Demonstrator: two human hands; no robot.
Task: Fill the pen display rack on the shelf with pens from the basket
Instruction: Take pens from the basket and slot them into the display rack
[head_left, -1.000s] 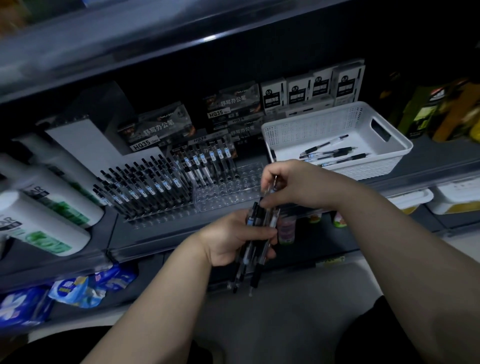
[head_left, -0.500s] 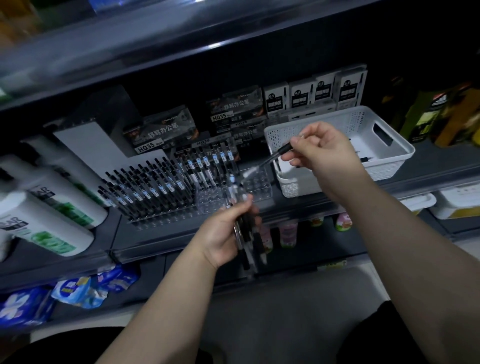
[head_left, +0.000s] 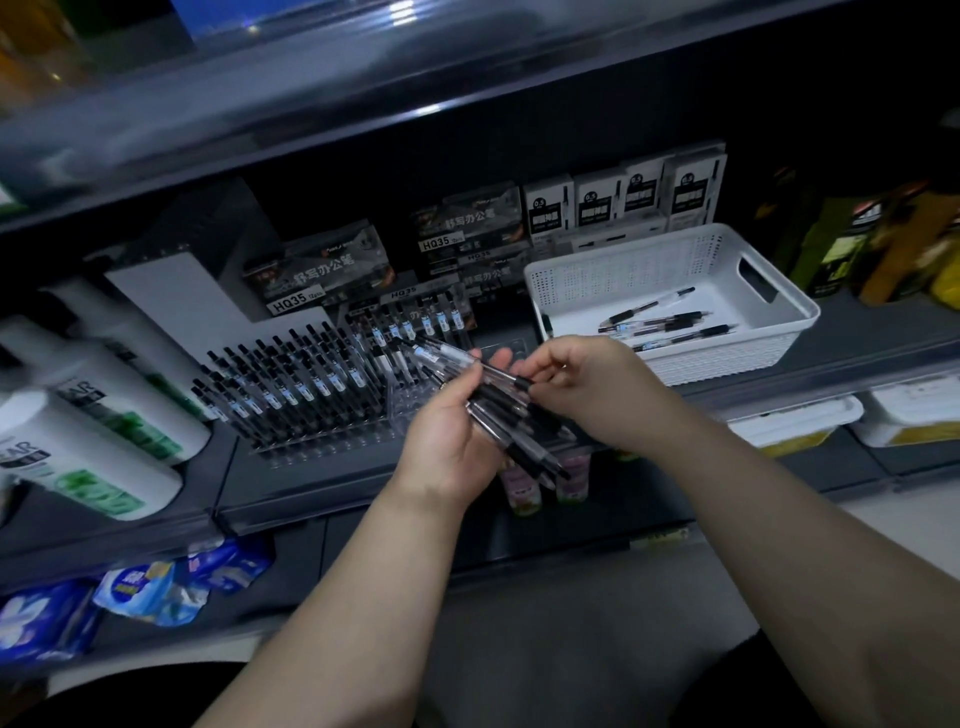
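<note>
Head view: nearest the camera, two bare forearms reach in from below toward a dark shelf (head_left: 311, 493). The left hand (head_left: 447, 431) is curled round a bundle of pens (head_left: 511, 421), which slants from upper left to lower right, dark grips fanned out past the palm. The right hand (head_left: 587, 384) meets it from the right, thumb and fingertips pinching the top pen (head_left: 454, 357) at its dark grip end. Just behind the hands, the clear pen display rack (head_left: 291, 400) stands on the shelf, its left and middle rows packed with black-capped pens, while the slots at its right end beside the left hand are unfilled. Further right on the same shelf sits the white basket (head_left: 779, 291) with several loose pens (head_left: 670, 325) on its floor. Behind the rack stand boxes (head_left: 317, 273) marked HQ35. White bottles (head_left: 78, 452) lie at the far left.
</note>
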